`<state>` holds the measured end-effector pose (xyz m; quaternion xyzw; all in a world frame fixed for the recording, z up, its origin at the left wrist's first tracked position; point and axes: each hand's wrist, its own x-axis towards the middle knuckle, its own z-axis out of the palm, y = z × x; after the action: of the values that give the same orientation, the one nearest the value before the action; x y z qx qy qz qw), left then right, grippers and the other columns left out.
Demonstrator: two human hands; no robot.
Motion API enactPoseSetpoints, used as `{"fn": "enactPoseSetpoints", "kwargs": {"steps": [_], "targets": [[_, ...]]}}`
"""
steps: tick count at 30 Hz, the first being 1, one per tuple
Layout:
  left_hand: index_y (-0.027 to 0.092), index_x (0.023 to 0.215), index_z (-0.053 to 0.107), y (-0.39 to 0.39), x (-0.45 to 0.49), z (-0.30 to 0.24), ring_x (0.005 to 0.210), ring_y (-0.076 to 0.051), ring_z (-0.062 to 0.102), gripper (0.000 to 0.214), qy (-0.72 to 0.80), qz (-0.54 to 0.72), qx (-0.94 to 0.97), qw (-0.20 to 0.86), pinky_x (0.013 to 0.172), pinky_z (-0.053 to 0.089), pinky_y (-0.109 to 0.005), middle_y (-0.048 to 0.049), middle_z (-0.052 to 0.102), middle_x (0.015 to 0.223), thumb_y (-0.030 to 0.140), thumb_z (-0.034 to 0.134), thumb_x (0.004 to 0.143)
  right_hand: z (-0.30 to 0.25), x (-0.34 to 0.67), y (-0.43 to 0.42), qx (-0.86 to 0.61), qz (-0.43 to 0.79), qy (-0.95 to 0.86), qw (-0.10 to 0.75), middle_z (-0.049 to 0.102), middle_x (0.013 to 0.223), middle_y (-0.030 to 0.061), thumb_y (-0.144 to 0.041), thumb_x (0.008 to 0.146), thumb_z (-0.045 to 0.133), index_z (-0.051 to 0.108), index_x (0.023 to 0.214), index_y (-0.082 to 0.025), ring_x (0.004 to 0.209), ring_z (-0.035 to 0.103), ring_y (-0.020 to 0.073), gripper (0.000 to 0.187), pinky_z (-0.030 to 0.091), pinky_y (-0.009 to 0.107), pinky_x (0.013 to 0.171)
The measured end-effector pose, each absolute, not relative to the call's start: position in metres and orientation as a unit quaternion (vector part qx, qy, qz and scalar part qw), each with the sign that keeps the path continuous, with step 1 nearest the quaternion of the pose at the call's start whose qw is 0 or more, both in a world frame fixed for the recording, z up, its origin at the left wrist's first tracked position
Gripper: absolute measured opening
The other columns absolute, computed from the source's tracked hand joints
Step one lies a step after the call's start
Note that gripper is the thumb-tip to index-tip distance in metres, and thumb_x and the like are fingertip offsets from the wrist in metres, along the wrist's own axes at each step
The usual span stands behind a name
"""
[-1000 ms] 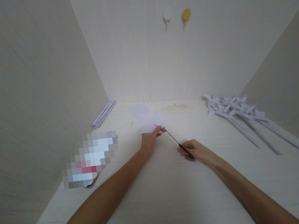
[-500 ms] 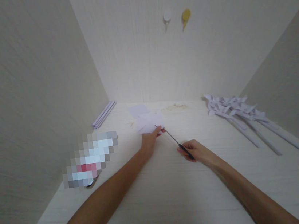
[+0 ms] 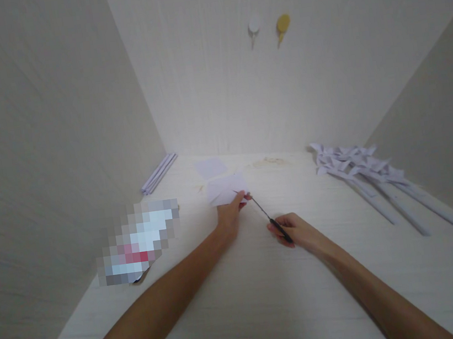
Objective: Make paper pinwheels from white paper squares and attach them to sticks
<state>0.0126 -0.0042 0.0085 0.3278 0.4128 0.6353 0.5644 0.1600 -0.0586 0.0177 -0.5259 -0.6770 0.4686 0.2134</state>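
from my remote seat i see a sheet of white paper (image 3: pixel 224 187) toward the far side of a pale table (image 3: pixel 244 300), near the middle. my left hand (image 3: pixel 230 214) is pinched nearly closed, thumb and fingertips gripping the sheet's near right corner. my right hand (image 3: pixel 295 230), fingers curled tightly in, holds the black handle of a thin metal tool (image 3: pixel 281 231); its shaft slants up and left to the left fingertips, and its tip shows over the sheet. i cannot tell whether it touches. just beyond lies a second sheet (image 3: pixel 210 167). farther left is a bundle of paper rolls (image 3: pixel 159 174), with a phone (image 3: pixel 144 238) nearer me, its screen blurred into blocks. on the right, paper pinwheels (image 3: pixel 353 163) lie clustered, their sticks (image 3: pixel 396 205) pointing toward me. behind, a white hook (image 3: pixel 253 25) and a yellow hook (image 3: pixel 283 23) sit on the wall (image 3: pixel 207 83).
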Motion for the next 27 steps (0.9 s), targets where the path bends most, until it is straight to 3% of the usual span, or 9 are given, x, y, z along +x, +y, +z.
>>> {"fn": "enactPoseSetpoints", "kwargs": {"steps": [27], "targets": [[0.015, 0.061, 0.057, -0.0035, 0.0128, 0.0073, 0.062, -0.012, 0.056, 0.009, 0.395, 0.650, 0.309, 0.571, 0.063, 0.043, -0.025, 0.0000, 0.060, 0.061, 0.022, 0.060, 0.056, 0.0125, 0.1611, -0.0577, -0.542, 0.432, -0.691, 0.204, 0.041, 0.036, -0.0026, -0.049, 0.072, 0.041, 0.041, 0.046, -0.016, 0.034, 0.033, 0.0062, 0.042, 0.024, 0.020, 0.037]]}}
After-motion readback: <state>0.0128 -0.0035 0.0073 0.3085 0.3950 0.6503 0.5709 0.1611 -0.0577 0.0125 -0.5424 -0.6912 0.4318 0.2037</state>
